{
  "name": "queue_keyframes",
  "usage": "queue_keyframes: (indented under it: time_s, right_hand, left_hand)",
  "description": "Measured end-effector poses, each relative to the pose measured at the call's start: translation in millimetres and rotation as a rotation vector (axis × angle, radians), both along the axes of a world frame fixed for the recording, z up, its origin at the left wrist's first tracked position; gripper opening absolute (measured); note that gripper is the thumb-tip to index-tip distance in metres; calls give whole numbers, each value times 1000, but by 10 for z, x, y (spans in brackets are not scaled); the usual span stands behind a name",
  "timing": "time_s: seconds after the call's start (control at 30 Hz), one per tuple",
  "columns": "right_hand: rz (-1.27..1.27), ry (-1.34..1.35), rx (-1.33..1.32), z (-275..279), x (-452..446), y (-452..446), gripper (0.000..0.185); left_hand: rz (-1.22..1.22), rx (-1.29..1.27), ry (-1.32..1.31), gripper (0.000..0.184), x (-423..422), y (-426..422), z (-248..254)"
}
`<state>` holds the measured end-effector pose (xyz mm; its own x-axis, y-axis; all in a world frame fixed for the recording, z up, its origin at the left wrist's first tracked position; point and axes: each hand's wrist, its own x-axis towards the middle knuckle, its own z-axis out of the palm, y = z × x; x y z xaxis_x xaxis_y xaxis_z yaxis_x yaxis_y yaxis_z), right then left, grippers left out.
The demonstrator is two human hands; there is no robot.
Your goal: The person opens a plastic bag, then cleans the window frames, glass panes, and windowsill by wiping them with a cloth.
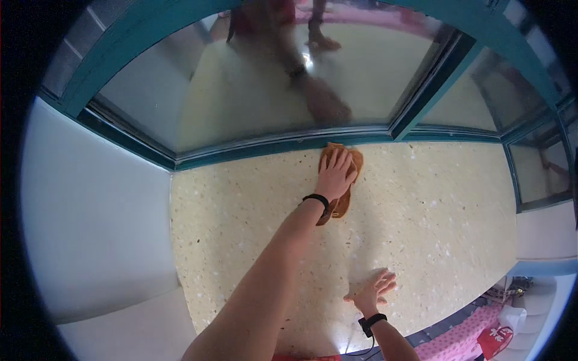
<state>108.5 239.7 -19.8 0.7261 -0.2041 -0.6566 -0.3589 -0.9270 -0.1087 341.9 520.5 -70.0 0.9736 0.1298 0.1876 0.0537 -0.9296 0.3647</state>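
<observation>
A brown cloth (342,206) with a pale stitched edge lies bunched on the speckled cream ledge (241,204), close to the bottom of the window frame. Over it, my left hand (335,175) presses down, its fingers holding the cloth against the surface. Part of the cloth is hidden beneath the palm, and a dark band circles that wrist. Nearer to me, my right hand (372,293) is over the front part of the ledge with its fingers spread and nothing in it. A black strap with a small box and a cable is on the right wrist.
A teal-framed window (253,144) runs along the back of the ledge, its glass reflecting my arms. White walls (96,210) stand to the left. Below the ledge at the lower right are pink dotted fabric (460,331) and a red-and-white bag (497,341).
</observation>
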Motion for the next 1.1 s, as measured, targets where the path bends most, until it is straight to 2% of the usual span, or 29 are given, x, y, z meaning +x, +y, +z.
queue_keyframes:
  time_s: [0.1,0.23,0.33,0.47,0.53,0.63,0.73,0.8,0.87,0.93,1.0,1.1]
  right_hand:
    - [77,-113,-17,-285,-103,-115,172]
    - [14,-5,-18,-23,2,5,170]
    - [21,-22,-7,-2,-6,-24,171]
    - [3,-6,-20,25,19,7,171]
    - [7,1,-4,7,18,-22,171]
    - [43,-47,-13,-128,-38,-102,171]
    - [49,-62,-7,-250,-61,-145,172]
    - [49,-48,-27,-196,-20,-98,173]
    - [34,-30,8,-187,-28,-110,174]
    - [20,-63,64,-173,-28,-123,173]
    - [-1,-71,50,-177,-34,-117,174]
    - [-16,-58,7,-123,0,-34,176]
  left_hand:
    - [-261,64,22,56,-224,82,55]
    - [-442,60,18,54,-1019,-127,200]
    - [-556,75,99,55,-1901,-321,408]
    - [-661,-72,255,56,-3396,-651,484]
    - [-760,-30,367,61,-4153,-828,479]
    - [-801,-221,460,66,-4757,-785,436]
    - [-307,-237,538,69,-4796,-475,418]
    - [106,-128,487,73,-4724,-100,532]
    - [402,-126,340,71,-4686,376,454]
    - [632,-3,190,69,-4593,968,212]
    - [795,26,189,67,-4316,1513,111]
    - [842,123,249,68,-3736,2208,-122]
